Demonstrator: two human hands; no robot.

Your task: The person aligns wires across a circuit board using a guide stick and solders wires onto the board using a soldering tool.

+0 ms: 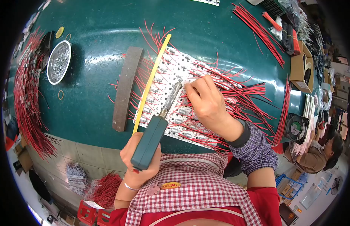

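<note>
A green tool (pixel 148 141) is gripped by the curled left hand (pixel 129 152) above a white circuit-board panel (pixel 175 71), laid near on the bench (pixel 92 22). The right hand (pixel 209 100) is bunched over the panel; whether anything is pinched cannot be told. Red-and-black wires (pixel 239 90) are spread right.

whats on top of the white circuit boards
Red and black wires and a yellow strip lie across the boards. Board areas beneath the right hand and wires stay hidden.
</note>
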